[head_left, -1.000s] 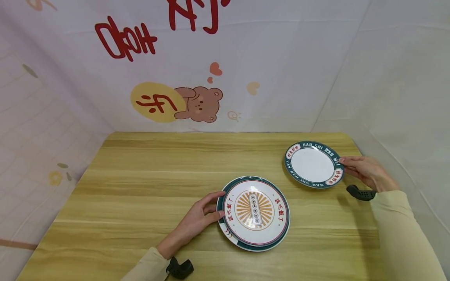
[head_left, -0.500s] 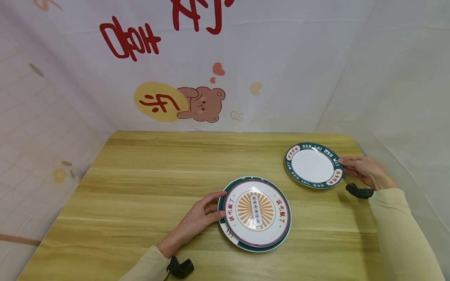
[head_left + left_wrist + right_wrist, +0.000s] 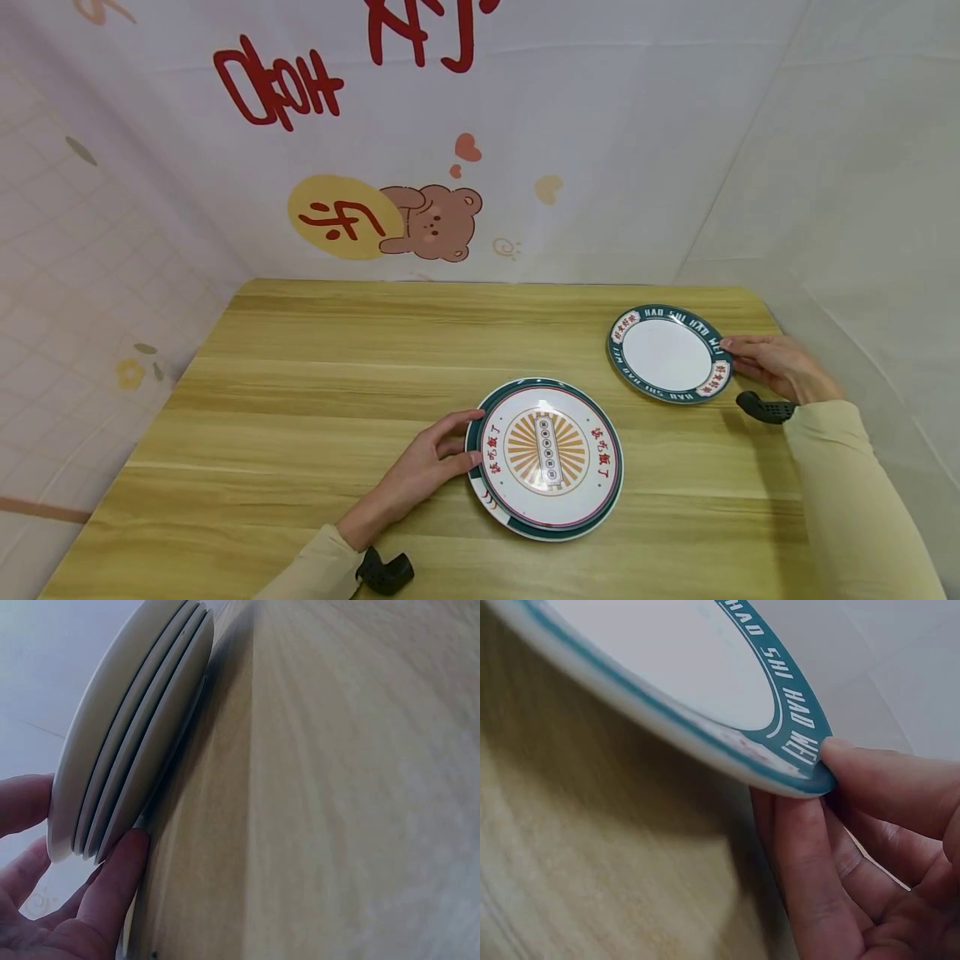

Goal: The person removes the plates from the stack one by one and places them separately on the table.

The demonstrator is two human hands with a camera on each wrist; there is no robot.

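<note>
My right hand (image 3: 783, 367) pinches the right rim of a white plate (image 3: 666, 354) with a dark green lettered border, thumb on top and fingers below. In the right wrist view this plate (image 3: 667, 660) tilts over the wood, with a dark shadow under it. Front of centre lies a stack of plates; its top plate (image 3: 544, 450) is white with an orange sunburst and red characters, over a wider green-rimmed plate. My left hand (image 3: 420, 462) grips the stack's left edge. Several stacked rims (image 3: 142, 735) show in the left wrist view, between the fingers.
Both plates and stack are on or over a wood-grain table (image 3: 337, 358). Its back edge meets a white cloth wall (image 3: 600, 125) printed with a bear and red characters. Another pale cloth (image 3: 877, 250) rises close beside the right hand.
The view has shifted slightly. Both hands keep their holds, and the plate and the stack stay nearly where they were.
</note>
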